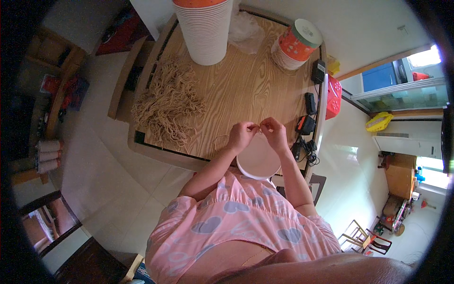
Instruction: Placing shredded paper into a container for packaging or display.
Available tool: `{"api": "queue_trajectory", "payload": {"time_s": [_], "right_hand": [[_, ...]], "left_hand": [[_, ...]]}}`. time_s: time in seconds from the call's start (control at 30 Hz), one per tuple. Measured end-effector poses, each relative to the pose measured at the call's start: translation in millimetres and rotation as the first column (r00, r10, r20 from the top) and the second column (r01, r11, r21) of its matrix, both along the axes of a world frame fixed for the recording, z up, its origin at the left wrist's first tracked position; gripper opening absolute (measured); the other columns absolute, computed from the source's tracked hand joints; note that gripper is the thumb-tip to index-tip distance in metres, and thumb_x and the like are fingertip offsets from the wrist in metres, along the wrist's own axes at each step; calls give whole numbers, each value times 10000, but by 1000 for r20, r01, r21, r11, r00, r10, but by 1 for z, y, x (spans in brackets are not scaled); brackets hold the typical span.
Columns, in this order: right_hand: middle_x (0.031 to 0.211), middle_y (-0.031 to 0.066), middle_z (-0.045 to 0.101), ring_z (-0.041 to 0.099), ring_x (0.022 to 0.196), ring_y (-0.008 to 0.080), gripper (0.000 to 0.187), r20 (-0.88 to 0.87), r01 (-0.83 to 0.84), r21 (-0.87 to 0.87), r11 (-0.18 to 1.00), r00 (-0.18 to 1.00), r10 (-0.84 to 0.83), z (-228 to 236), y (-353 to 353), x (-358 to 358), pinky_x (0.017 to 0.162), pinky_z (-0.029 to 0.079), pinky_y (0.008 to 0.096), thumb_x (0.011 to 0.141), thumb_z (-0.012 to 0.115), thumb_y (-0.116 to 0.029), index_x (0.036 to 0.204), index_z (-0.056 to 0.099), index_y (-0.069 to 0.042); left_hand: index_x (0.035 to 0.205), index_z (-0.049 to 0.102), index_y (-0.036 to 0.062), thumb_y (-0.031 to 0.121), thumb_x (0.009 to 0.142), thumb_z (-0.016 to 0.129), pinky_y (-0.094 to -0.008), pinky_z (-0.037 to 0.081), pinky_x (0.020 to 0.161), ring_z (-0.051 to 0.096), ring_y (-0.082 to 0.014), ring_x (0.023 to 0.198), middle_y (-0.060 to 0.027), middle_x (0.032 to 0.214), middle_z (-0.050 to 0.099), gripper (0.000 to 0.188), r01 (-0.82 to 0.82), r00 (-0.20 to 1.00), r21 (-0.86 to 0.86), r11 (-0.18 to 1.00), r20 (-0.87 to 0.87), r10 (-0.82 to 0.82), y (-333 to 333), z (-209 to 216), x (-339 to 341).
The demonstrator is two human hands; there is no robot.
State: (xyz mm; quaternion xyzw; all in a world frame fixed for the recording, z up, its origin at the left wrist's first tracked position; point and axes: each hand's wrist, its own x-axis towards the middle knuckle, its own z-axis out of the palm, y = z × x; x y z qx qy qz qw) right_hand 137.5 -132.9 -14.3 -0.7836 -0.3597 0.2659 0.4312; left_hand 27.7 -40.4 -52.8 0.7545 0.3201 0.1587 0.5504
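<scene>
Tabletop (241, 90) lies open between twine (170, 102) and adapters (306, 125); white bucket (258, 158) blocks nearside.

No text legible; label (321, 67) on black adapter (316, 77), print (378, 121) on yellow bag (385, 116) too small

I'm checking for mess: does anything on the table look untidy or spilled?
Yes: black cables bunch untidily at the right edge of the table, and tan cords lie in a loose heap at left. I see no spill.

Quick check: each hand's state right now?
Left hand: closed, pinching near the white bucket; what it holds is unclear.
Right hand: closed, pinching likewise; contents unclear.
</scene>
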Motion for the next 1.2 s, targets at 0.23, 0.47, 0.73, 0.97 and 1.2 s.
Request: {"api": "queue_trajectory", "payload": {"time_s": [0.23, 0.47, 0.73, 0.97, 1.2], "right_hand": [[729, 40, 582, 559, 718, 102, 83, -125, 16, 130, 991, 992, 0, -15, -3, 4, 651, 454, 254, 759, 609, -10, 805, 540, -9], [752, 36, 566, 524, 701, 113, 93, -28, -68, 138, 988, 997, 73, -5, -3, -3, 649, 444, 254, 757, 605, 7, 812, 535, -21], [744, 60, 559, 542, 683, 151, 106, 39, -71, 156, 985, 997, 66, -1, -1, -5, 635, 452, 267, 745, 596, 30, 803, 521, -17], [734, 67, 541, 546, 681, 158, 120, 60, -95, 191, 977, 995, 85, -4, -1, -2, 629, 454, 271, 740, 588, 41, 809, 506, -12], [728, 71, 531, 543, 674, 166, 155, 74, -78, 177, 981, 995, 65, -5, -2, -1, 621, 450, 274, 736, 605, 35, 821, 486, -17]], "left_hand": [[807, 649, 11, 165, 782, 635, -239, 452, 557, 573, -88, 612, -51, 682, 640, 157, -74, 983, -349, 934, 132, 127, 4, -34, 5], [817, 632, -4, 147, 793, 627, -232, 459, 616, 577, -88, 672, -53, 736, 639, 152, -4, 983, -522, 853, 156, 100, 9, -32, 5], [838, 621, -11, 87, 780, 640, -227, 474, 647, 581, -107, 690, -69, 770, 632, 115, 15, 968, -636, 772, 203, 149, 9, -20, 5], [867, 651, 20, 144, 772, 649, -242, 466, 642, 583, -93, 699, -43, 782, 649, 156, 35, 994, -355, 934, 108, 4, 11, -16, 1], [887, 650, 37, 140, 757, 650, -289, 479, 641, 617, -181, 715, -89, 822, 648, 166, 86, 994, -60, 994, 66, -82, 10, 6, -5]]}}
